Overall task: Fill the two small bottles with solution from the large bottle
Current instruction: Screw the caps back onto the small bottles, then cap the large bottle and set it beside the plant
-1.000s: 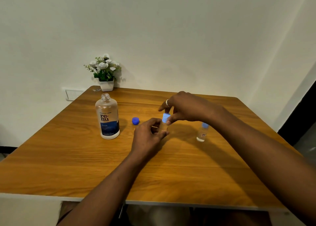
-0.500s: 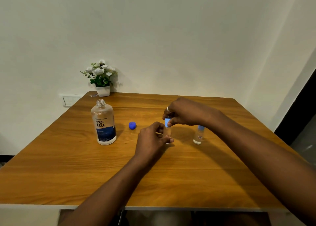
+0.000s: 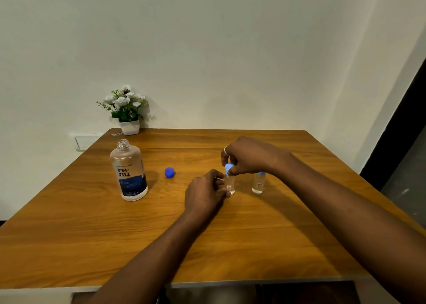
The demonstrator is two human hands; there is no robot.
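The large clear bottle with a blue "re-nu" label stands uncapped at the left of the wooden table. Its dark blue cap lies on the table to its right. A small clear bottle stands upright at the table's middle; my left hand grips its body from the left. My right hand pinches its light blue cap from above. The second small bottle, capped in light blue, stands just to the right, partly behind my right wrist.
A white pot of white flowers sits at the table's far left corner against the wall. A wall socket plate is left of the table. A dark doorway is at the right.
The small bottle, held in both hands, has come down onto the table beside the other small bottle. My right fingers stay on its cap. The view has tilted upward.
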